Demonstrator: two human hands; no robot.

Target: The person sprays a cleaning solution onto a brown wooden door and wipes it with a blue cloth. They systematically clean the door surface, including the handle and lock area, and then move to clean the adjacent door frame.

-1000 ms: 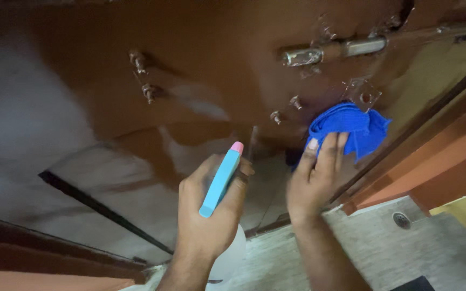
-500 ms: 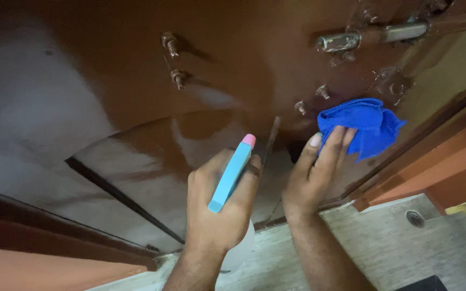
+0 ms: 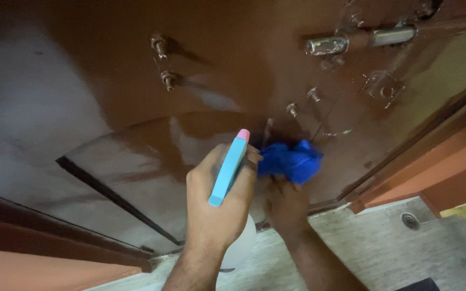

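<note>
My left hand [image 3: 214,207] grips a spray bottle [image 3: 230,168] with a light blue trigger head and a pink nozzle tip; its white body shows below my palm. My right hand [image 3: 284,202] presses a bunched blue cloth [image 3: 292,160] against the glossy brown door [image 3: 233,59], low down and just right of the bottle. The cloth covers my right fingers. A wet smear with small drops shows on the door above and to the right of the cloth.
A metal latch bolt [image 3: 351,40] crosses the door at the upper right, with several bolt heads [image 3: 163,59] sticking out. The door frame [image 3: 427,156] runs diagonally at the right. Grey tiled floor [image 3: 384,242] with a round drain [image 3: 410,220] lies below.
My right hand has dragged the blue cloth down and left across the door, from near the latch plate to beside the spray bottle. My left hand with the bottle has hardly moved.
</note>
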